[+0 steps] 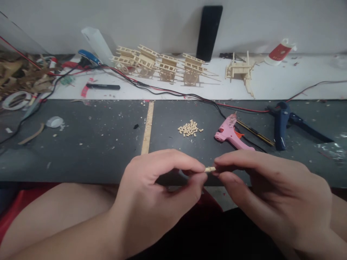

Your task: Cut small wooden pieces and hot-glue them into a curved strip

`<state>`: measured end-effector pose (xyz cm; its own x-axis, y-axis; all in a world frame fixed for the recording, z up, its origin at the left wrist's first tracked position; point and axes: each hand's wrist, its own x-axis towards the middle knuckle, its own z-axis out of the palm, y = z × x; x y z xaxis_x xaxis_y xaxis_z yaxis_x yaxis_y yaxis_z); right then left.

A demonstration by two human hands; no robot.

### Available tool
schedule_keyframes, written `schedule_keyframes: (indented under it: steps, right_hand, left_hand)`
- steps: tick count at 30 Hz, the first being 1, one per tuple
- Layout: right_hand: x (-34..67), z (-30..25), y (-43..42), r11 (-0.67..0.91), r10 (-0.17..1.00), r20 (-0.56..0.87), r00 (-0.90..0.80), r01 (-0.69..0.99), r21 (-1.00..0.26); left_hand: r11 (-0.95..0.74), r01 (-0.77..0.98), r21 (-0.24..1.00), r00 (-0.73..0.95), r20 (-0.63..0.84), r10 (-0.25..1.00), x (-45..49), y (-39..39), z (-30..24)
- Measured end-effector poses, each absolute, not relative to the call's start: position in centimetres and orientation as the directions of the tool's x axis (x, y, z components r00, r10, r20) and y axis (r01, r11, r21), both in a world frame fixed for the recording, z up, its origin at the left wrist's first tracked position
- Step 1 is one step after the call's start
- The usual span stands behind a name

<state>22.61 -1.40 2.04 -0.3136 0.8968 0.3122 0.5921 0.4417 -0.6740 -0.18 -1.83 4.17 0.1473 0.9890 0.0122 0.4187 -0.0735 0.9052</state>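
Observation:
My left hand [159,191] and my right hand [271,195] meet at the near edge of the dark mat [94,144]. Both pinch a tiny pale wooden piece [210,169] between thumb and forefinger, one hand at each end. Just beyond the hands lies a small pile of several similar wooden bits [189,128]. A pink glue gun [231,136] rests on the mat to the right of that pile, close to my right hand.
Several small wooden cart models [162,65] stand on the white surface at the back. A dark blue tool [282,124] lies at right. Red and black wires [189,95] cross the bench. A tape roll [13,101] and scraps sit at left. A black phone [208,32] leans on the wall.

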Motion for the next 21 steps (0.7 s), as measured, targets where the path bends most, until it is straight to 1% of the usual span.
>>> schedule_keyframes:
  steps: [3, 6, 7, 9, 10, 12, 14, 16, 18, 21]
  right_hand:
    - [22.4, 2.3, -1.2, 0.423, 0.902, 0.269, -0.337, 0.565, -0.709]
    - [22.0, 2.7, -1.1, 0.421, 0.901, 0.257, -0.35, 0.56, -0.714]
    - [22.0, 2.8, -1.0, 0.435, 0.895, 0.271, -0.356, 0.556, -0.708]
    - [22.0, 2.9, -1.0, 0.473, 0.876, 0.305, -0.374, 0.539, -0.696]
    - [22.1, 2.9, -0.9, 0.491, 0.866, 0.324, -0.381, 0.529, -0.691]
    - [22.5, 2.7, -0.9, 0.512, 0.856, 0.348, -0.383, 0.526, -0.679]
    - [22.9, 2.3, -0.8, 0.495, 0.869, 0.367, -0.332, 0.562, -0.663]
    - [23.5, 1.9, -0.4, 0.458, 0.884, 0.4, -0.241, 0.617, -0.64]
    - [24.0, 1.6, 0.4, 0.393, 0.896, 0.424, -0.134, 0.684, -0.615]
    - [25.0, 1.5, 2.2, 0.276, 0.905, 0.425, -0.009, 0.772, -0.573]
  left_hand:
    - [-0.234, 0.455, 0.859, 0.233, 0.139, 0.963, -0.4, -1.9, 4.3]
    - [-0.299, 0.454, 0.84, 0.267, 0.192, 0.944, -0.4, -1.8, 4.0]
    - [-0.328, 0.443, 0.834, 0.262, 0.229, 0.937, -0.3, -1.8, 3.7]
    - [-0.417, 0.402, 0.815, 0.226, 0.353, 0.908, -0.1, -1.8, 3.1]
    - [-0.477, 0.371, 0.797, 0.203, 0.431, 0.879, -0.1, -1.8, 2.8]
    - [-0.562, 0.331, 0.758, 0.185, 0.532, 0.826, -0.1, -1.7, 2.2]
    - [-0.6, 0.35, 0.72, 0.21, 0.564, 0.799, -0.4, -1.6, 2.1]
    - [-0.634, 0.402, 0.661, 0.278, 0.571, 0.772, -0.8, -1.3, 2.4]
    - [-0.669, 0.453, 0.589, 0.353, 0.57, 0.742, -1.3, -0.9, 2.9]
    - [-0.704, 0.481, 0.523, 0.37, 0.607, 0.704, -1.9, -0.7, 3.5]
